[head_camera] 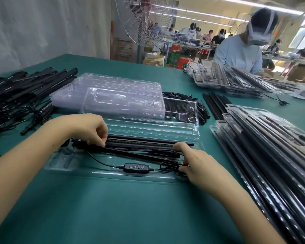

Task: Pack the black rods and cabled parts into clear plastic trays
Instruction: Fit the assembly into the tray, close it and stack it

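A clear plastic tray (81, 164) lies open on the green table in front of me, its lid (148, 127) folded back. Several black rods (144, 142) lie lengthwise in it. A black cable with an inline button controller (136, 167) runs along the tray's near side. My left hand (90, 128) pinches the left end of the rods with curled fingers. My right hand (192, 162) presses its forefinger on the rods' right end while its other fingers curl round the coiled cable (169, 167).
A stack of empty clear trays (113, 95) sits behind the open one. Loose black rods with cables (21, 92) are piled at the far left. Filled trays (271, 152) are stacked at the right. More rods (217, 104) lie beyond. Another person (239, 53) works across the table.
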The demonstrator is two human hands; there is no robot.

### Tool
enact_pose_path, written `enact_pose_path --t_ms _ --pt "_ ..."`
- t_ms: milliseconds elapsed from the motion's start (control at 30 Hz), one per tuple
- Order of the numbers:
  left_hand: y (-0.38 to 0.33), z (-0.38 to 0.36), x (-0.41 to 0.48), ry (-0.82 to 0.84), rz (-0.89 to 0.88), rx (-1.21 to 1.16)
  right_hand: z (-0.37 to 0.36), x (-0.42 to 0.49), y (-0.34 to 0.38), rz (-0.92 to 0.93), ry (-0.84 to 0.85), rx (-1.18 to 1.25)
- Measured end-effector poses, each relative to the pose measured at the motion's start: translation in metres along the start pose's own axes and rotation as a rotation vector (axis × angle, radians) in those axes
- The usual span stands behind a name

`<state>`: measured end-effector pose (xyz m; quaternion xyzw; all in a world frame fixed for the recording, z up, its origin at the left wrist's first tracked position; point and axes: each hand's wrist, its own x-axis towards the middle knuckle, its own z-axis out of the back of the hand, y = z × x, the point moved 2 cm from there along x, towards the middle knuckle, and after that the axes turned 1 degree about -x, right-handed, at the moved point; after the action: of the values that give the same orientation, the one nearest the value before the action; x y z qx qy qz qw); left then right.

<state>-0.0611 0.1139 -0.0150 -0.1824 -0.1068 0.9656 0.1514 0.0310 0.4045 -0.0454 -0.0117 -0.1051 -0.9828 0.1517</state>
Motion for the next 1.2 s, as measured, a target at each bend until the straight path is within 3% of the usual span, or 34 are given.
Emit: enact_pose_path --t_ms 167,467,633,733,800,900,1000,1200 --pt "-0.008 -0.007 -0.008 -0.118 0.020 0.183 -0.006 0.005 0.002 -0.046 0.072 -0.100" --pt "-0.019 -0.023 -0.019 -0.191 0.055 0.322 -0.011 -0.007 0.014 -0.076 -0.014 -0.275" --pt "-0.035 -0.025 -0.032 -0.213 0.103 0.482 -0.006 -0.005 0.017 -0.113 -0.035 -0.241" --pt "-0.049 -0.032 -0.030 -0.351 0.036 0.558 -0.005 -0.007 0.018 -0.135 -0.051 -0.232" --pt "-0.058 -0.043 -0.027 -0.409 -0.103 0.467 -0.004 -0.007 0.018 -0.139 -0.050 -0.234" --pt "-0.074 -0.067 -0.029 -0.286 -0.249 0.243 -0.004 -0.007 0.019 -0.130 -0.036 -0.233" --pt "-0.075 -0.090 -0.029 -0.172 -0.247 0.103 -0.005 -0.007 0.021 -0.129 -0.036 -0.257" --pt "-0.074 -0.094 -0.024 -0.157 -0.221 0.131 -0.008 -0.011 0.019 -0.130 -0.067 -0.277"
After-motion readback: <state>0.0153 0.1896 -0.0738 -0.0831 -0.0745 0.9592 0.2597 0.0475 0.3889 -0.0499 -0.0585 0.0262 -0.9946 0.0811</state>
